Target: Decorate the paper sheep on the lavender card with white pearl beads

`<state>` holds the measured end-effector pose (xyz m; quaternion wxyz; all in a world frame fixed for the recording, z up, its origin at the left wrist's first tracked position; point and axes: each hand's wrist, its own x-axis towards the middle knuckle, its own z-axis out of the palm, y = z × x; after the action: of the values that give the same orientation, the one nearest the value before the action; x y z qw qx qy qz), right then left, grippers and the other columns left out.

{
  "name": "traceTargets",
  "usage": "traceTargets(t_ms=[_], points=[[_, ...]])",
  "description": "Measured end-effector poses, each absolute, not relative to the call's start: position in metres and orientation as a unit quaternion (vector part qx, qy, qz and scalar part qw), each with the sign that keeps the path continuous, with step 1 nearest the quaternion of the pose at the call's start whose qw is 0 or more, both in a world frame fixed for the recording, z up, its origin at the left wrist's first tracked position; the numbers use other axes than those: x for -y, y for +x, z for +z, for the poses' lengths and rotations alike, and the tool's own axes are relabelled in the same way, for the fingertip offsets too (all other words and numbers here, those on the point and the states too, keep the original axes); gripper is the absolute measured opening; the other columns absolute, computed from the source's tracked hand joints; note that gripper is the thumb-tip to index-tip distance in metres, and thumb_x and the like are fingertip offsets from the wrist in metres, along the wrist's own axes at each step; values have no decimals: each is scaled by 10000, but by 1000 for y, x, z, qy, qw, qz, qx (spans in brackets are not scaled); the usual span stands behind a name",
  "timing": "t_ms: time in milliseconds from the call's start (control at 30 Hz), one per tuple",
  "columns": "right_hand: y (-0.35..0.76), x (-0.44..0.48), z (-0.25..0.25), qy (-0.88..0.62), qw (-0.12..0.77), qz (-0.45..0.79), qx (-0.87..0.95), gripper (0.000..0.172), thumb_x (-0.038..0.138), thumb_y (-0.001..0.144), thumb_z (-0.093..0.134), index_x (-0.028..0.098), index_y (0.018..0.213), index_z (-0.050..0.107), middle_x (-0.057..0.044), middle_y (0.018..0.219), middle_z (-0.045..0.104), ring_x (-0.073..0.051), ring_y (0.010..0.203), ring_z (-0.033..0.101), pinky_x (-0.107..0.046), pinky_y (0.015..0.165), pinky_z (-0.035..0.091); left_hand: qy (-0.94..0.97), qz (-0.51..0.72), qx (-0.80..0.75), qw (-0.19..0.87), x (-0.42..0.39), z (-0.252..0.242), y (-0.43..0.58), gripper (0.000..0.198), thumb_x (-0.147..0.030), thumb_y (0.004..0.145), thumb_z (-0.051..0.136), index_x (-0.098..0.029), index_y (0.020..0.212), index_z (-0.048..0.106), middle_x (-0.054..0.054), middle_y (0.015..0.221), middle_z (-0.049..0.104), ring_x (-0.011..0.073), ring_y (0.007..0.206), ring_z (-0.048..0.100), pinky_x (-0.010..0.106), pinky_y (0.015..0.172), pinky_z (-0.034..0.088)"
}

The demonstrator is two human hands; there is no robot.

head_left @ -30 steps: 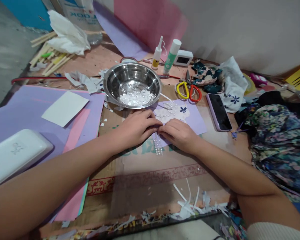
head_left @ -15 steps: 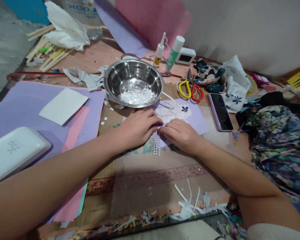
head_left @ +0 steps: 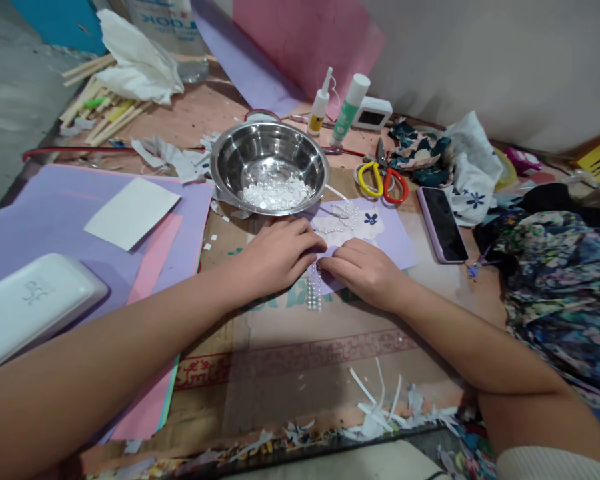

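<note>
My left hand point(head_left: 289, 252) rests on a sheet of purple paper point(head_left: 398, 241), its thumb and fingers pinched at the upper end of some white pearl bead strands point(head_left: 314, 293). Close by on the right, my right hand point(head_left: 364, 272) has its thumb and fingertips closed at the same end; the exact grip is partly hidden. Below the fingertips the strands hang down past the paper's lower edge. Beyond my hands, a white fabric piece with a dark blue flower point(head_left: 371, 219) lies on the paper, with more pearl beads point(head_left: 349, 212) on it.
A steel bowl point(head_left: 225, 180) holding white beads stands just beyond my left hand. Scissors point(head_left: 382, 180), a glue stick point(head_left: 349, 110), a glue bottle point(head_left: 319, 110) and a phone point(head_left: 442, 225) lie around. Purple sheets point(head_left: 35, 207) and a white power bank point(head_left: 40, 307) are at left.
My right hand's fingers have shifted slightly, curling a little more beside the bead strands. The view has moved slightly; my left hand stays in place.
</note>
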<state>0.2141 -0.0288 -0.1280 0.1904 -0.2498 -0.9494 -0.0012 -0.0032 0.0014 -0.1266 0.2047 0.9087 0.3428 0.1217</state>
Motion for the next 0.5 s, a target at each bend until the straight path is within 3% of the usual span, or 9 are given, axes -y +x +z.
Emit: traceTargets(t_ms=[500], points=[[216,34,-131,-267,239,26,933,208,171,1007,482,143,920,669,-51,702,629,-169,665,507,-299,627,405,905,123,-349,211,0,-125,-4,234,-250,972,519,-207,1140,677,81,1074,621,263,1025,571,414,905,410]])
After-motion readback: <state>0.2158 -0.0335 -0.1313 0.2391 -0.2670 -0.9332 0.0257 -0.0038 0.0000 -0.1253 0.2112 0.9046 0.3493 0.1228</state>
